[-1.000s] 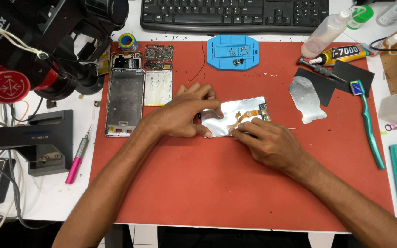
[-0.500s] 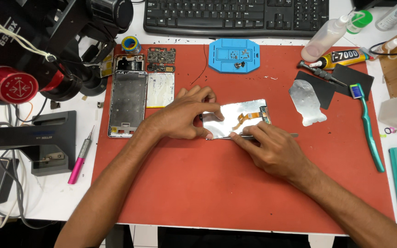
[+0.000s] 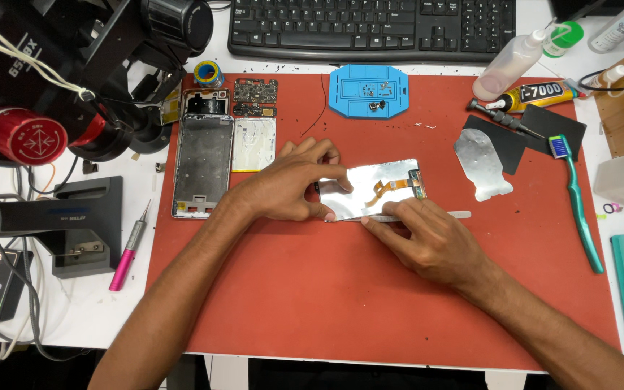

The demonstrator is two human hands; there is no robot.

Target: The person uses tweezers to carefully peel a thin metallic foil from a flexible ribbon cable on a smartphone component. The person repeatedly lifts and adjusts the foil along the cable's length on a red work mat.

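Head view: the panel (image 3: 373, 189) lies flat near the centre of the red mat (image 3: 312, 303) on the worktop (image 3: 74, 318), long axis running 9 to 3 o'clock, slightly raised toward 3. Its upturned back is bright silver, with an orange flex cable at the 3 o'clock end. The left hand (image 3: 290, 184) presses on the 9 o'clock end, fingers spread, thumb on the lower edge; its grip is loose, pinning rather than closing. The right hand (image 3: 431, 238) sits at 5 o'clock, grip closed on a thin pry tool (image 3: 438, 214) laid along the lower edge. A frame (image 3: 202, 162) lies at 9 o'clock, well apart.
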